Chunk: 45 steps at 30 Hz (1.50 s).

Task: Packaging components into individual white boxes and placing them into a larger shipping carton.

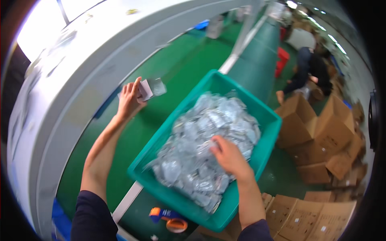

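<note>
My left hand point(130, 95) is raised over the green surface, its fingers closed around a small white card or box point(146, 90). A piece of clear plastic point(158, 86) sticks out past it; whether the two are joined, I cannot tell. Inside a green plastic bin point(138, 168) lies a heap of small clear plastic packets point(189, 160). My right hand point(231, 156) reaches into the bin from the right, its thumb and fingers pinching a clear packet point(206, 148) at the top of the heap. Motion blurs what the packets contain.
Below the bin lies an orange and blue tape dispenser point(171, 220). Open cardboard boxes point(297, 120) stand on the right, with closed cartons point(305, 219) nearer me. A pale curved ledge point(92, 60) runs along the left. Farther off, a person point(311, 70) crouches near a red container point(282, 61).
</note>
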Motion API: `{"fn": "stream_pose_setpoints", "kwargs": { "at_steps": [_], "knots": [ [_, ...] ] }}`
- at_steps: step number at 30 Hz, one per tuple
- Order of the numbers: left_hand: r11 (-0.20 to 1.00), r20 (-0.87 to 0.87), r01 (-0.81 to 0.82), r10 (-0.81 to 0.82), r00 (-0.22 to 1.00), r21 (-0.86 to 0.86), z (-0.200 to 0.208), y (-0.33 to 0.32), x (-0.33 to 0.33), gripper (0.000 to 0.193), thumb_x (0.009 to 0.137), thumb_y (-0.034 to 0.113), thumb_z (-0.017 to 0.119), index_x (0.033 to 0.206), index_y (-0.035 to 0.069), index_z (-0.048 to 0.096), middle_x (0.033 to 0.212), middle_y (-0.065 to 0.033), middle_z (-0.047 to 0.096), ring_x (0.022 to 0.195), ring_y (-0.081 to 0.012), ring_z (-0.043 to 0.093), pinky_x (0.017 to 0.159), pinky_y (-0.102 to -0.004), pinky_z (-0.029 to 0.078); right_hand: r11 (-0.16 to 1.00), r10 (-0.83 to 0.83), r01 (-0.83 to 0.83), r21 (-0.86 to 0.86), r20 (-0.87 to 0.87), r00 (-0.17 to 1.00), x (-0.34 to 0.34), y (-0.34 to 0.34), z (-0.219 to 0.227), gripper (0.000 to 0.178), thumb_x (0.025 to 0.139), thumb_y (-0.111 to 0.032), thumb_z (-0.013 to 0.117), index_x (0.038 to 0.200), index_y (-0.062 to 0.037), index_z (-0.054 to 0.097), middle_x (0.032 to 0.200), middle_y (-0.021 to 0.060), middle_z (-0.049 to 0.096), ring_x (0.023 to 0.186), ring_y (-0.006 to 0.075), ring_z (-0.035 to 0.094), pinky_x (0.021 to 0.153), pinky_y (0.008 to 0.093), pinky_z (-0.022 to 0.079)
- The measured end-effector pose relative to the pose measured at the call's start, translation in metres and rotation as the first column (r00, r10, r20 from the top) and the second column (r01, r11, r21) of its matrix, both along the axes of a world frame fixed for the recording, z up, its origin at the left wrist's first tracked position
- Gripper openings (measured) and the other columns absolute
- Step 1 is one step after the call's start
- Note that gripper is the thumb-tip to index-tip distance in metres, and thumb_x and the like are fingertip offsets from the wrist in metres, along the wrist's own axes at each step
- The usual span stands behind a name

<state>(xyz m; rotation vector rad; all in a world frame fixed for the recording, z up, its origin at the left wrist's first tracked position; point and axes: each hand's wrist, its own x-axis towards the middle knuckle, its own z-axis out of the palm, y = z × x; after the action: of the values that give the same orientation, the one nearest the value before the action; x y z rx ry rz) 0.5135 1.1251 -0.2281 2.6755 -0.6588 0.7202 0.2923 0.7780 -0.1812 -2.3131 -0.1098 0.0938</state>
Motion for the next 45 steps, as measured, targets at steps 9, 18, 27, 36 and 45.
{"fn": "stream_pose_setpoints", "kwargs": {
  "at_steps": [9,18,27,36,45],
  "knots": [
    [0.467,-0.787,-0.731,0.11,0.607,-0.498,0.101,0.122,-0.326,0.064,0.087,0.021,0.071,0.14,0.004,0.04,0.107,-0.0108,0.062,0.097,-0.0181,0.062,0.077,-0.0311,0.051,0.832,-0.106,0.042,0.553,0.084,0.991,-0.051,0.085,0.081,0.031,0.09,-0.006,0.065,0.118,-0.0047,0.051,0.1,0.007,0.06,0.08,0.0102,0.059,0.068,0.0249,0.049],
    [0.232,-0.681,-0.66,-0.015,0.732,-0.715,0.169,0.07,-0.594,0.102,0.069,0.02,0.086,0.147,0.007,0.021,0.121,-0.0176,0.053,0.108,-0.0282,0.059,0.09,-0.0388,0.05,0.603,0.387,-0.497,0.624,0.316,0.866,-0.244,0.27,0.191,0.037,0.084,0.005,0.071,0.112,-0.0044,0.049,0.101,0.0095,0.06,0.075,0.0105,0.063,0.06,0.0227,0.052],
    [0.209,-0.59,-0.554,-0.216,0.778,-0.806,0.202,0.105,-0.704,0.105,0.065,0.022,0.087,0.149,0.009,0.025,0.12,-0.0154,0.057,0.111,-0.0285,0.06,0.095,-0.0415,0.048,0.486,0.785,-0.871,0.07,0.402,0.471,-0.313,0.293,0.249,0.022,0.073,0.005,0.074,0.091,-0.0047,0.068,0.088,0.0085,0.068,0.071,0.0213,0.065,0.063,0.0314,0.053],
    [0.369,-0.405,-0.344,-0.1,0.909,-0.863,0.179,0.113,-0.775,0.099,0.066,0.015,0.083,0.149,0.016,0.029,0.134,-0.0155,0.041,0.109,-0.0274,0.056,0.087,-0.0373,0.053,0.492,0.753,-0.786,0.373,0.271,0.6,-0.386,0.291,0.21,0.064,0.067,-0.02,0.088,0.118,-0.0058,0.052,0.126,0.0137,0.039,0.125,0.0315,0.044,0.102,0.0439,0.043],
    [0.261,-0.47,-0.407,-0.263,0.842,-0.875,0.167,0.129,-0.786,0.048,0.083,0.017,0.075,0.122,0.007,0.048,0.118,-0.0091,0.041,0.11,-0.0209,0.054,0.093,-0.0341,0.049,0.483,0.784,-0.571,0.663,-0.038,0.619,-0.435,0.315,0.142,0.03,0.087,-0.016,0.069,0.11,-0.0065,0.054,0.143,0.0198,0.037,0.128,0.0312,0.045,0.103,0.042,0.041]
  ]
}}
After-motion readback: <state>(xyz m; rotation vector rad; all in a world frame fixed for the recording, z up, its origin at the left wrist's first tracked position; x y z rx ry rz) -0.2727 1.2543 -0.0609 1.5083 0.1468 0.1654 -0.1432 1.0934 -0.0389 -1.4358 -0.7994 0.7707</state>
